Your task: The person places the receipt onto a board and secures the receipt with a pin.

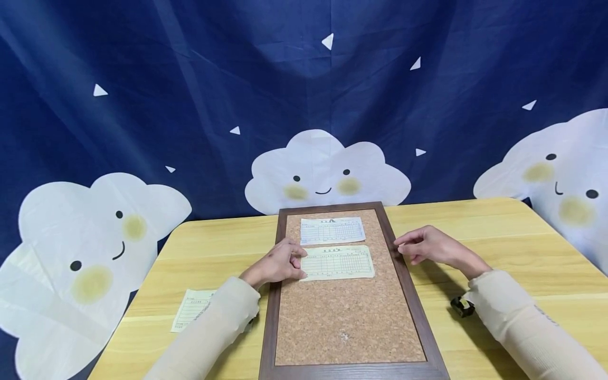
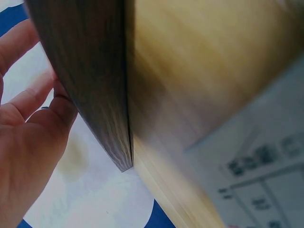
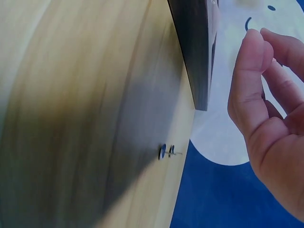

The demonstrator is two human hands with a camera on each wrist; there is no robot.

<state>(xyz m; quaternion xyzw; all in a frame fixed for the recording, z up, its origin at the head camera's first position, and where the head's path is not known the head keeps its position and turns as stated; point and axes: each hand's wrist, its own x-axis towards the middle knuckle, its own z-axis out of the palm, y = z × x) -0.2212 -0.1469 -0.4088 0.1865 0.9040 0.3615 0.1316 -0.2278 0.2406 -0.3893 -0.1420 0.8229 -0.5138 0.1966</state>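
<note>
A cork board in a dark wooden frame lies on the table. On it are a bluish-white receipt slip near the top and a pale yellow receipt slip below it. With spread thumb and index finger, my left hand touches the yellow slip's left corners. My right hand is by the board's right edge, thumb and index fingertips together in the right wrist view; whether something small sits between them is hidden. Push pins with dark blue heads lie on the table there.
Another pale yellow slip lies on the table left of the board, partly under my left sleeve. The wooden table ends at a dark blue curtain with cloud prints. A small black wrist camera is at my right wrist.
</note>
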